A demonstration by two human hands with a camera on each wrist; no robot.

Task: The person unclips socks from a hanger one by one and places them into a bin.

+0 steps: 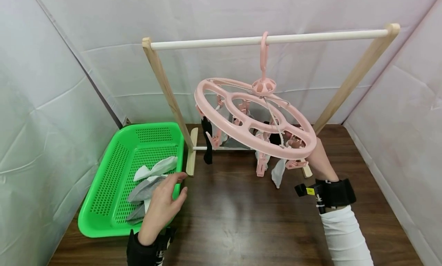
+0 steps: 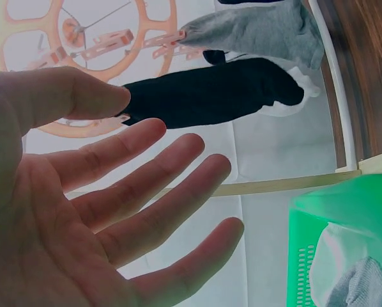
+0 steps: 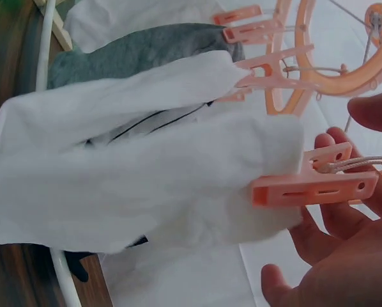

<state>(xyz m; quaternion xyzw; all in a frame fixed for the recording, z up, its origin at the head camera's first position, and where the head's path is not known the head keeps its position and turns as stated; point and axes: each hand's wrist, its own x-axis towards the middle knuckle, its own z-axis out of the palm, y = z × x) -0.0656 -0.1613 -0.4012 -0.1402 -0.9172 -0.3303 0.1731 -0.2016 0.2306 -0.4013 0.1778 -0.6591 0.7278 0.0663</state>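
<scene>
My left hand (image 1: 162,202) hovers by the right rim of a green basket (image 1: 114,232), fingers spread and holding nothing. Inside the basket lie a white sock (image 1: 160,167) and a grey sock (image 1: 143,190). A round pink clip hanger (image 1: 226,124) hangs tilted, its right side lower. In the right wrist view, my right hand (image 3: 351,256) has its fingers behind a pink clip (image 3: 319,190), the thumb apart from it. That clip grips a white sock (image 3: 146,179). A black sock (image 2: 210,93) hangs beyond my left hand in the left wrist view.
The hanger's hook (image 1: 264,55) sits over a white rod (image 1: 207,43) between wooden posts (image 1: 167,89). More clipped socks hang under the ring, including a grey sock (image 3: 140,54). White curtains (image 1: 103,20) enclose the dark wooden surface (image 1: 235,227).
</scene>
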